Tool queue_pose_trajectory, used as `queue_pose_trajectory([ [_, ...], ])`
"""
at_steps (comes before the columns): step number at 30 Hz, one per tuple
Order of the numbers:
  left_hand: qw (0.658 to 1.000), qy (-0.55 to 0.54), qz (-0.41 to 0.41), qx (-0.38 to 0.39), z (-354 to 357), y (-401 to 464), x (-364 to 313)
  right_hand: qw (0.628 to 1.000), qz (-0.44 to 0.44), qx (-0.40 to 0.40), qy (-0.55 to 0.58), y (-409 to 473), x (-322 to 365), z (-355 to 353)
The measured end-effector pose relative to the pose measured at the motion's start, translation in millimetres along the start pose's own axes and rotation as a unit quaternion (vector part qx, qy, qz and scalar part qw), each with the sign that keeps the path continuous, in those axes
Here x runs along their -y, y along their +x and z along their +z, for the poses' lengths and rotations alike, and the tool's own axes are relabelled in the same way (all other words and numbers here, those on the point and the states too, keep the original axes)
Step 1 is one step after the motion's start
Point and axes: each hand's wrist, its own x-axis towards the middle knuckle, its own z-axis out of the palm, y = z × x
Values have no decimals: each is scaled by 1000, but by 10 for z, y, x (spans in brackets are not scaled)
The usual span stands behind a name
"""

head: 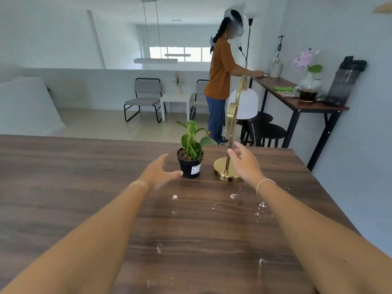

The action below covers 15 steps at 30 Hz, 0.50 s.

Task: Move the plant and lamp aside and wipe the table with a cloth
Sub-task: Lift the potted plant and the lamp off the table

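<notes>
Currently, left hand (158, 174): you are spreading it wide, fingers apart, thumb tip just beside the pot, gripping nothing.
Right hand (244, 161): you are cupping it, fingers apart, near the stem, not yet closing.
Plant (190, 154): sitting upright at 12 o'clock on the table (63, 187).
Lamp (230, 149): standing at 1 o'clock, just beside the plant.
Spills (233, 196): lying nearer you, awaiting wiping.
Cloth: you are seeing none on this table.

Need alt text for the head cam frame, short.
Two open bare hands reach across a wooden table: left hand beside a potted plant, right hand at a gold lamp. White spills dot the tabletop.
</notes>
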Motion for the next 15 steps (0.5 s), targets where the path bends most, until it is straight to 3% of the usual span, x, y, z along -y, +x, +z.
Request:
queue_pose_trajectory([
  [6, 997, -63, -42, -9, 235, 327, 43, 995, -30, -1, 90, 330, -38, 95],
  [15, 985, -171, -9, -15, 423, 663, -42, 971, -105, -73, 204, 506, 97, 234],
])
